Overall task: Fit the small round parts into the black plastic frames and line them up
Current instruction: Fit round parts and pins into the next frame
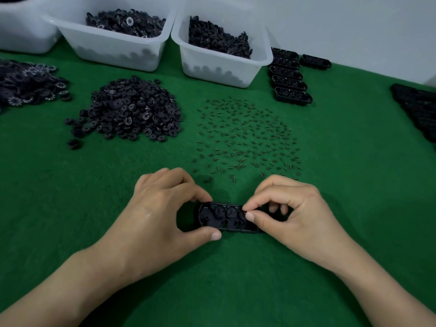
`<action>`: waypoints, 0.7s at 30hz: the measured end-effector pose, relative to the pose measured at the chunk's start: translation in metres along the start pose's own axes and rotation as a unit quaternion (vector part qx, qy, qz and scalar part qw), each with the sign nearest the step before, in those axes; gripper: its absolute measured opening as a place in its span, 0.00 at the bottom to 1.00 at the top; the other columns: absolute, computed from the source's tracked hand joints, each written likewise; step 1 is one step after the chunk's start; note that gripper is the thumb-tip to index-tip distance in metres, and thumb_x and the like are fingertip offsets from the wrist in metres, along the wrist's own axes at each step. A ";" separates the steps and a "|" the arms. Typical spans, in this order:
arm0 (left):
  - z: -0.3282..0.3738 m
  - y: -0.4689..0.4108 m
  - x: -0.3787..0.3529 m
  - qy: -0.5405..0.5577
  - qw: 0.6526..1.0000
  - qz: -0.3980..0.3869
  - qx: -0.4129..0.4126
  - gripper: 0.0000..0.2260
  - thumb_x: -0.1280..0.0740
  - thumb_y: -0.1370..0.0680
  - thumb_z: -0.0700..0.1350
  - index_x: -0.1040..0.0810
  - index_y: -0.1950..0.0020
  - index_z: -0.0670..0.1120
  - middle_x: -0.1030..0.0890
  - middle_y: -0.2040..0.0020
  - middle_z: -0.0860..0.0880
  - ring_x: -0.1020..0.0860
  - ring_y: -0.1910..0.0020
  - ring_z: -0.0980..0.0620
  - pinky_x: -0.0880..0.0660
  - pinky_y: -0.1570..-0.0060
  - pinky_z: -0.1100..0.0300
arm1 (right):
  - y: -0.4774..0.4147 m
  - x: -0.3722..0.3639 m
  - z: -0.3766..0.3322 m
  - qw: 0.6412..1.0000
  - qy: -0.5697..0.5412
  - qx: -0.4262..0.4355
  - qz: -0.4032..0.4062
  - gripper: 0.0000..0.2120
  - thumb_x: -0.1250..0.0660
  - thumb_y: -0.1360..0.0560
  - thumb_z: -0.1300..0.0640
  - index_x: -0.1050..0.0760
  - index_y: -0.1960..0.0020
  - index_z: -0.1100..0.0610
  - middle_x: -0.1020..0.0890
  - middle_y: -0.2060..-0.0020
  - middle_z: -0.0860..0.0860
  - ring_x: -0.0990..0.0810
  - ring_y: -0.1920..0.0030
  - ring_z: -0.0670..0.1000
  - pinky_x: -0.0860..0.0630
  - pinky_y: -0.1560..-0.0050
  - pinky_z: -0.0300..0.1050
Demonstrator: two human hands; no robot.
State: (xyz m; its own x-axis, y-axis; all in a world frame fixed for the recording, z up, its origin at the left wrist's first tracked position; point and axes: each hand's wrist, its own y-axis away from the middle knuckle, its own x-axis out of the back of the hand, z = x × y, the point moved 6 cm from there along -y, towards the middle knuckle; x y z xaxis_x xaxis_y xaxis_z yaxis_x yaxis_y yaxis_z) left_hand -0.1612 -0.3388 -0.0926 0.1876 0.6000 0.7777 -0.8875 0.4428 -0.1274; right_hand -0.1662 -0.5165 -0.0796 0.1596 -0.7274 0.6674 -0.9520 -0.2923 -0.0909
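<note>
Two round parts [219,211] show seated in our black frame [226,224], which lies on the table [354,185] just before us. Which step are we at?

Fitting, we judge. Our left hand [162,208] has its grip closed on the frame's left end, thumb against curled fingers. Our right hand [290,208] pinches a small piece [245,211] at the right end, too tiny to name.

And next?

We think a steady press into that pocket, then lining the frame up with the finished row [291,79].

Around us?

Springs [247,138] scattered beyond, a heap of discs [127,109], white bins [113,43], green felt underneath, and a pale wall [354,24] behind.
</note>
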 end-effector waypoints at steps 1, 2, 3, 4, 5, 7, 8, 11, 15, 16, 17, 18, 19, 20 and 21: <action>0.000 0.000 0.000 0.000 1.000 0.000 0.000 0.21 0.38 0.36 0.68 0.22 0.53 0.56 0.28 0.57 0.59 0.29 0.54 0.60 0.35 0.49 0.63 | 0.000 0.001 0.000 1.000 0.004 0.001 -0.003 0.10 0.25 0.35 0.64 0.19 0.62 0.49 0.21 0.66 0.46 0.28 0.66 0.46 0.35 0.65 0.29; 0.000 0.000 0.000 0.000 1.000 0.000 0.000 0.21 0.38 0.36 0.68 0.22 0.53 0.56 0.27 0.57 0.59 0.29 0.54 0.60 0.35 0.48 0.63 | 0.000 0.001 0.001 1.000 0.006 0.003 -0.006 0.10 0.25 0.34 0.64 0.19 0.61 0.49 0.21 0.66 0.46 0.28 0.66 0.47 0.35 0.64 0.30; 0.000 0.000 0.000 0.000 1.000 0.000 0.000 0.21 0.38 0.36 0.68 0.22 0.53 0.56 0.27 0.57 0.59 0.29 0.54 0.60 0.35 0.48 0.63 | 0.000 0.002 0.001 1.000 0.005 0.006 -0.009 0.10 0.25 0.34 0.63 0.20 0.61 0.49 0.21 0.65 0.46 0.28 0.66 0.47 0.35 0.64 0.30; 0.000 0.000 0.000 -0.001 1.000 0.000 -0.001 0.21 0.38 0.36 0.68 0.22 0.52 0.56 0.27 0.57 0.59 0.29 0.54 0.60 0.35 0.48 0.63 | 0.000 0.002 0.000 1.000 0.004 0.009 -0.010 0.09 0.26 0.34 0.62 0.20 0.61 0.49 0.21 0.65 0.46 0.27 0.65 0.47 0.35 0.64 0.30; 0.000 0.000 -0.001 -0.001 1.000 -0.001 -0.001 0.21 0.38 0.36 0.68 0.22 0.52 0.56 0.27 0.57 0.60 0.29 0.54 0.60 0.35 0.48 0.63 | 0.001 0.003 0.000 1.000 0.003 0.013 -0.010 0.08 0.27 0.34 0.61 0.19 0.61 0.49 0.21 0.65 0.46 0.27 0.65 0.47 0.35 0.64 0.29; -0.001 0.000 -0.001 -0.003 1.000 -0.002 0.000 0.21 0.38 0.36 0.68 0.22 0.52 0.57 0.28 0.57 0.60 0.29 0.54 0.60 0.35 0.48 0.63 | 0.001 0.002 -0.001 1.000 0.000 0.016 -0.009 0.06 0.29 0.34 0.60 0.19 0.61 0.49 0.21 0.65 0.45 0.26 0.65 0.47 0.34 0.64 0.29; -0.001 0.000 -0.001 -0.003 1.000 -0.002 0.000 0.21 0.38 0.36 0.68 0.22 0.52 0.57 0.28 0.57 0.60 0.29 0.54 0.60 0.35 0.48 0.63 | 0.002 0.001 -0.001 1.000 -0.001 0.017 -0.008 0.06 0.29 0.34 0.60 0.18 0.61 0.49 0.21 0.65 0.45 0.26 0.65 0.47 0.35 0.64 0.29; 0.000 0.000 -0.001 -0.001 1.000 -0.003 0.000 0.21 0.39 0.36 0.68 0.22 0.52 0.57 0.28 0.57 0.60 0.29 0.53 0.61 0.36 0.48 0.64 | 0.002 0.000 0.000 1.000 0.007 0.020 -0.010 0.08 0.28 0.33 0.62 0.18 0.61 0.49 0.22 0.64 0.44 0.26 0.66 0.47 0.35 0.64 0.29; 0.000 0.001 0.000 0.001 1.000 -0.002 0.000 0.21 0.38 0.36 0.68 0.22 0.52 0.57 0.27 0.57 0.60 0.29 0.54 0.61 0.36 0.48 0.64 | 0.002 0.000 0.000 1.000 0.007 0.023 -0.015 0.08 0.29 0.33 0.62 0.17 0.61 0.50 0.22 0.64 0.44 0.26 0.67 0.46 0.34 0.64 0.30; 0.000 0.001 0.000 0.001 1.000 -0.003 0.000 0.21 0.38 0.36 0.68 0.22 0.52 0.57 0.27 0.57 0.60 0.29 0.54 0.60 0.36 0.48 0.64 | 0.002 0.001 -0.001 1.000 0.002 0.026 -0.012 0.07 0.30 0.33 0.62 0.17 0.61 0.51 0.21 0.65 0.44 0.25 0.67 0.46 0.34 0.64 0.30; 0.000 0.000 0.000 0.001 1.000 -0.004 0.000 0.21 0.38 0.36 0.68 0.22 0.52 0.57 0.27 0.57 0.60 0.29 0.54 0.60 0.36 0.48 0.64 | 0.002 0.002 -0.002 1.000 -0.003 0.028 -0.006 0.07 0.31 0.33 0.62 0.17 0.60 0.52 0.21 0.65 0.45 0.26 0.67 0.46 0.34 0.64 0.29; 0.000 0.001 0.000 0.000 1.000 -0.004 0.001 0.21 0.39 0.36 0.68 0.22 0.52 0.57 0.27 0.57 0.60 0.29 0.54 0.61 0.36 0.48 0.64 | 0.002 0.004 -0.002 1.000 -0.007 0.029 0.000 0.07 0.32 0.33 0.63 0.18 0.60 0.53 0.20 0.65 0.46 0.26 0.67 0.46 0.34 0.64 0.29; 0.000 0.001 0.000 -0.001 1.000 -0.005 0.001 0.21 0.39 0.36 0.68 0.22 0.52 0.57 0.27 0.57 0.60 0.29 0.54 0.61 0.36 0.48 0.64 | 0.002 0.005 -0.002 1.000 -0.009 0.029 0.005 0.08 0.33 0.33 0.64 0.18 0.60 0.53 0.20 0.66 0.46 0.26 0.67 0.46 0.34 0.64 0.29; 0.000 0.001 0.000 -0.002 1.000 -0.004 0.001 0.21 0.39 0.36 0.68 0.22 0.52 0.57 0.27 0.57 0.60 0.29 0.54 0.61 0.36 0.48 0.64 | 0.002 0.006 -0.003 0.999 -0.010 0.030 0.007 0.08 0.33 0.32 0.64 0.18 0.60 0.54 0.20 0.66 0.46 0.26 0.67 0.45 0.34 0.64 0.29; 0.000 0.001 0.000 -0.003 1.000 -0.004 0.000 0.21 0.39 0.36 0.68 0.22 0.52 0.57 0.27 0.57 0.60 0.29 0.54 0.60 0.36 0.48 0.63 | 0.002 0.005 -0.003 0.999 -0.009 0.032 0.004 0.09 0.34 0.32 0.65 0.18 0.60 0.54 0.20 0.65 0.46 0.26 0.67 0.45 0.34 0.64 0.28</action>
State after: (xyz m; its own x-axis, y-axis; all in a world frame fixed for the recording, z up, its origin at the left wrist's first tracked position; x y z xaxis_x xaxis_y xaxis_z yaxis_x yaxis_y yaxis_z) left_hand -0.1621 -0.3387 -0.0928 0.1922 0.5919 0.7828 -0.8859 0.4478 -0.1211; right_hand -0.1683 -0.5192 -0.0739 0.1562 -0.7407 0.6534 -0.9349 -0.3244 -0.1442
